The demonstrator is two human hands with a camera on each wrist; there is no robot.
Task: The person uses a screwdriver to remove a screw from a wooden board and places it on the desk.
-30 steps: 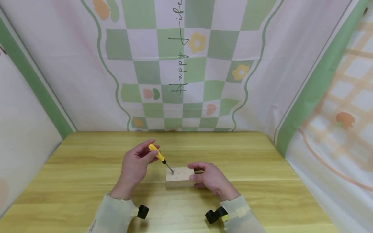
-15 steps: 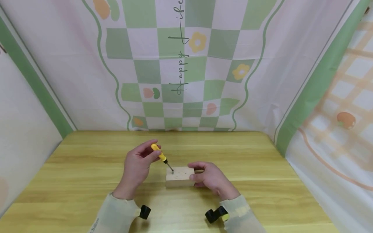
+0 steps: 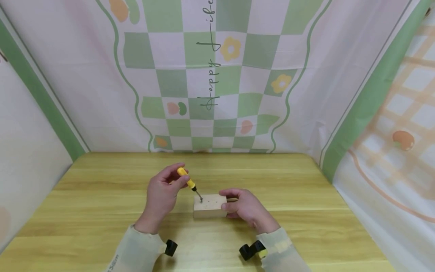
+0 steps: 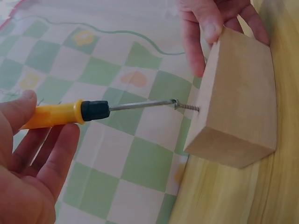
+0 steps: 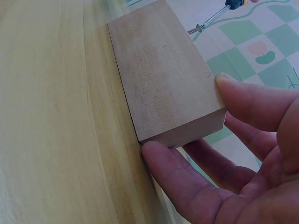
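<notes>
A pale wooden block [image 3: 210, 213] lies on the table, small dark holes in its top face. My right hand [image 3: 249, 211] grips its right end, thumb and fingers around the edges, as the right wrist view also shows. A screw [image 4: 188, 107] stands partly sunk near the block's left end, much of its thread exposed. My left hand [image 3: 162, 196] holds a screwdriver [image 3: 187, 178] by its yellow handle [image 4: 56, 115], between thumb and fingers. The tool leans up and to the left, its shaft tip at the screw head.
The wood-grain table [image 3: 85, 211] spreads around the block on all sides. Behind it hangs a green and white checked cloth [image 3: 200, 83], with more cloth at both sides. Small black cameras [image 3: 171, 248] sit at both wrists.
My left hand and the screwdriver handle have shifted slightly to the right, so the tool leans a little less. The block and my right hand stay in place.
</notes>
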